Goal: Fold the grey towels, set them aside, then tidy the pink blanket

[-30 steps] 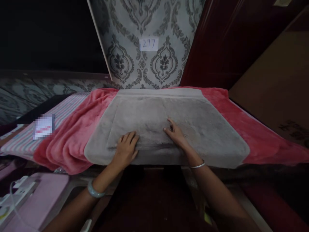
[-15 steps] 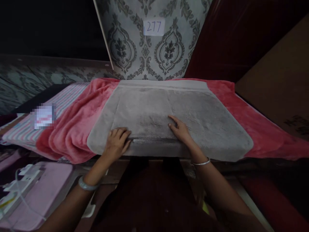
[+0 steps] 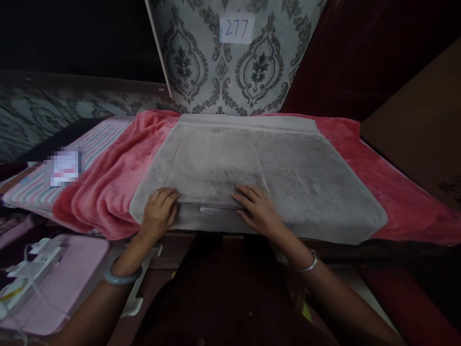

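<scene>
A grey plush sheet, perhaps a mat or blanket, lies spread before me, with a paler strip along its far edge. Its near side bends downward at a ridge, where a small whitish strip shows. My left hand rests on the left part of this ridge, fingers bent a little and thumb apart. Farther right, my right hand touches the sheet with its fingers stretched out and thumb lower, just beside the whitish strip. Neither hand visibly pinches the fabric.
Beneath the grey sheet is a pink-red blanket, over a striped cloth at left. A power strip with cables lies on a pink surface at lower left. A dark screen and a tan panel flank the wall.
My right hand has moved left and nearer to me, onto the front ridge. My left hand has shifted left along it. The view has tilted slightly.
</scene>
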Tool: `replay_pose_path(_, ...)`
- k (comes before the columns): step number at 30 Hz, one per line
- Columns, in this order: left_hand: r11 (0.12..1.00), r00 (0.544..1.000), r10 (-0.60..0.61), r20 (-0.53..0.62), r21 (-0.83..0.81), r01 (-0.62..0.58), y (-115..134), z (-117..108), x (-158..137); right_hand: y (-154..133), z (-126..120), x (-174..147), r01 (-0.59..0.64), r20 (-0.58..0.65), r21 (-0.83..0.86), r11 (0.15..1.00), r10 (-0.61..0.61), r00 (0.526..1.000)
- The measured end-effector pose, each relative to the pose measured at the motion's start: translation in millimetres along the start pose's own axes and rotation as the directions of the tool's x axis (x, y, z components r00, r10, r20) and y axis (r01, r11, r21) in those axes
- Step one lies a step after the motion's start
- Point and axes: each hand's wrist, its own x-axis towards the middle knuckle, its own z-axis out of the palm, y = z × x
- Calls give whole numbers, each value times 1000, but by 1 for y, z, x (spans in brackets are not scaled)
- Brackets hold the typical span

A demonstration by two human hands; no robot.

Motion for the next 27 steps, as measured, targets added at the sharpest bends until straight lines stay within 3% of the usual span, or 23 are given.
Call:
replay_pose_path(3, 1000, 1000, 13, 25, -3, -13, 1, 2, -4, 2, 4, 3, -2, 1, 0, 1000, 2, 1000)
replay_pose_path(10, 990, 981, -127, 146, -38, 134, 7, 0, 10, 2, 6, 8, -44, -8, 32, 999, 44, 999)
replay_pose_path(16, 996, 997, -82, 11, -22, 82, 11, -13, 12, 1, 5, 6, -30, -98, 112, 993, 42, 994)
replay_pose_path(21, 1000, 990, -17, 137, 17, 14, 14, -14, -6, -1, 13, -3, -4, -28, 16, 1000, 4, 1000)
replay_pose_path(27, 994, 992, -32, 123, 108, 19, 42, -21, 2, -3, 11, -2, 1, -30, -31, 1000, -2, 1000)
